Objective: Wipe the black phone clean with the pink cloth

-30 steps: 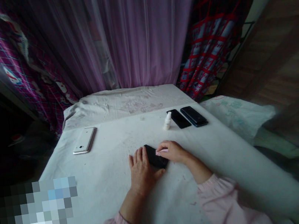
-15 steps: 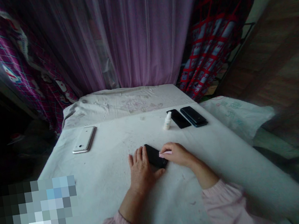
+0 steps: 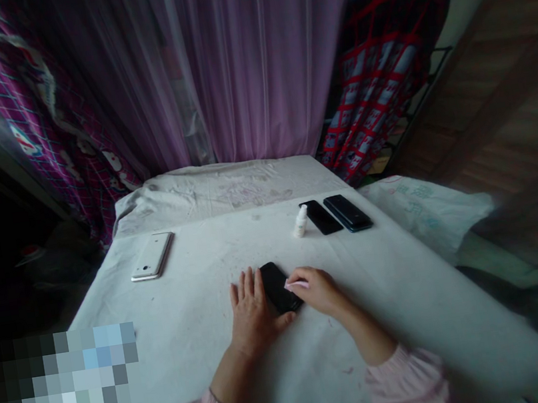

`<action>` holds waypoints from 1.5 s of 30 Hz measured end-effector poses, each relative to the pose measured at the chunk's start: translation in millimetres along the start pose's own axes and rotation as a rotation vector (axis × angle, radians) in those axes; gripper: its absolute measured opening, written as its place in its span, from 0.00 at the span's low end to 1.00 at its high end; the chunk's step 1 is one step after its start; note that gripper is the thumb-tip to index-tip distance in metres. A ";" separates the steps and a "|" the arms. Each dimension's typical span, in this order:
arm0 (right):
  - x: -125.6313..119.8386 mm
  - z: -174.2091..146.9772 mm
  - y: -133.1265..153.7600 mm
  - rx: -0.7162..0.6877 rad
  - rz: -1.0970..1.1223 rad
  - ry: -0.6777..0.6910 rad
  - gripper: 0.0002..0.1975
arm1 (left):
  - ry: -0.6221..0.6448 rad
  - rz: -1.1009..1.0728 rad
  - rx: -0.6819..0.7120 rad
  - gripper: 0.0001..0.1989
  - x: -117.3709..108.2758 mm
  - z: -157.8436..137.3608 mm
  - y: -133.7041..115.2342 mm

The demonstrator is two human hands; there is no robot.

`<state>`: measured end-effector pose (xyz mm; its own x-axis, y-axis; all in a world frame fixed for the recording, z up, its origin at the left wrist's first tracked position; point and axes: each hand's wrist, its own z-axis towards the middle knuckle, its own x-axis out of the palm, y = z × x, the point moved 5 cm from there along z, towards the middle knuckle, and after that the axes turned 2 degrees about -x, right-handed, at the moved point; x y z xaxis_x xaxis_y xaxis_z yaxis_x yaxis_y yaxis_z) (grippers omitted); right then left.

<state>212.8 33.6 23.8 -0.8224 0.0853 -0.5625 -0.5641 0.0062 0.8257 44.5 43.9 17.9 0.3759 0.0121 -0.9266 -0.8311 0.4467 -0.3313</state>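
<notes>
Flat black glass-faced phone (image 3: 278, 286) pinned under open left hand (image 3: 251, 312); right hand (image 3: 318, 288) pinching small pink wipe (image 3: 296, 285). Likely slippery, fragile; best gripped by edges.

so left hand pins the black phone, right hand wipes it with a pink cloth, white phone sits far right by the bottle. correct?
Not quite. In the head view the white phone lies far left, alone. By the bottle lie two dark phones. Left hand pinning the black phone and right hand with pink cloth stand.

Black phone (image 3: 278, 286) flat on white cloth, small pink-white wipe (image 3: 296, 285) at its right edge.
</notes>
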 end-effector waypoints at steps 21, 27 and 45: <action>5.9 -18.4 6.2 -0.293 -0.184 -0.247 0.06 | 0.090 -0.011 0.175 0.42 3.7 8.1 5.9; 7.5 -14.7 8.2 -0.344 -0.196 -0.265 0.06 | 0.122 -0.038 0.119 0.35 -6.9 7.7 1.9; 8.5 -3.9 -0.3 -0.312 -0.015 -0.267 0.04 | -0.080 0.070 -0.074 0.28 -9.8 -2.7 -22.2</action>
<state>205.7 30.4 18.6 -0.7892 0.3436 -0.5091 -0.6047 -0.2898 0.7419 58.1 31.5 33.9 0.3450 0.1140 -0.9317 -0.8834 0.3748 -0.2812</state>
